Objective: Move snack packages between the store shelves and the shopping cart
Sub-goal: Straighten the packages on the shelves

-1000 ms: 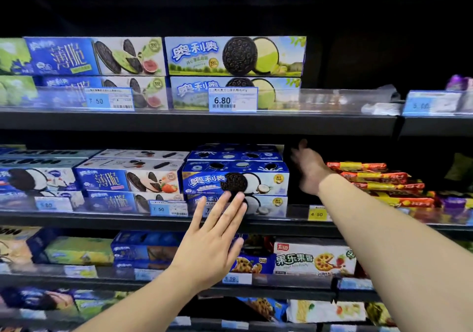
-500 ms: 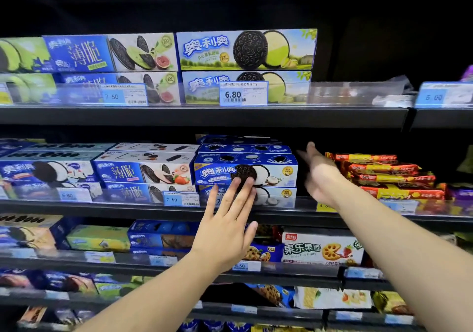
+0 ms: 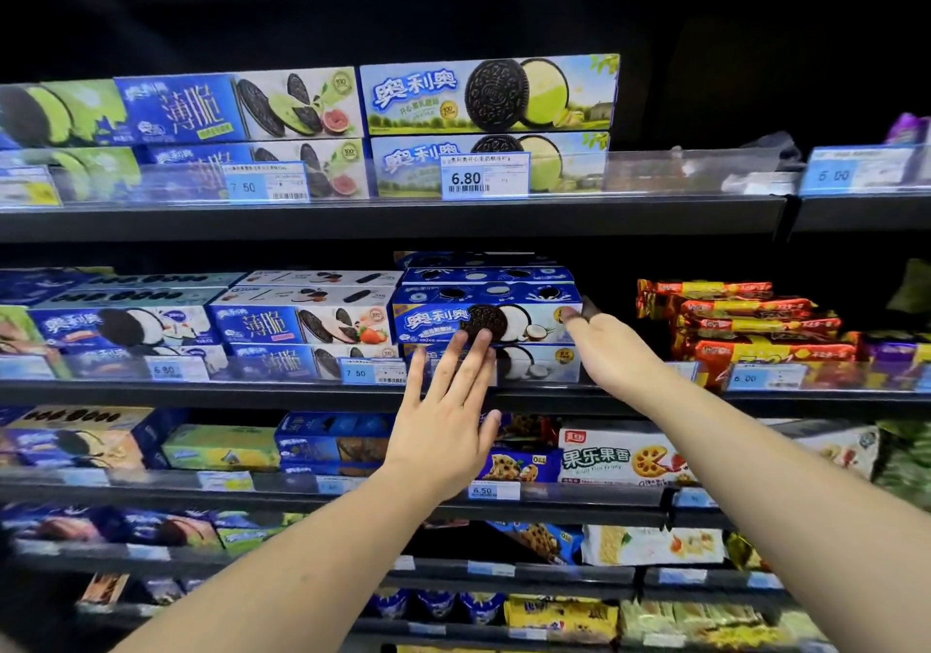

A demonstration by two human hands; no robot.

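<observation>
ok, target is the blue coconut cookie box (image 3: 433, 322), top of a two-high stack at the front of the middle shelf (image 3: 226, 393). left hand (image 3: 443, 431) is raised in front of the box, back of hand to camera, fingers (image 3: 481, 345) straight and spread, gripping nothing. longest fingertips overlap the lower edge of the box front, right on the printed cookie; touching or just short, cannot tell. right hand (image 3: 612, 355) is at the box's right end, its fingers (image 3: 572, 317) loosely extended, curled round nothing; tips are dark and blurred against the box's right corner, contact unclear. the box sits between the two hands. directly below the box: a second matching box (image 3: 539, 365), partly behind the left fingers. left of the box: strawberry thin-cookie boxes (image 3: 302, 325), with a 7.50 price tag (image 3: 373, 373) below-left. right of the box, past a dark gap: red-orange wrapped packs (image 3: 755, 325). above the box, one shelf up: green-cream cookie boxes (image 3: 488, 93) behind a 6.80 tag (image 3: 483, 176).
</observation>
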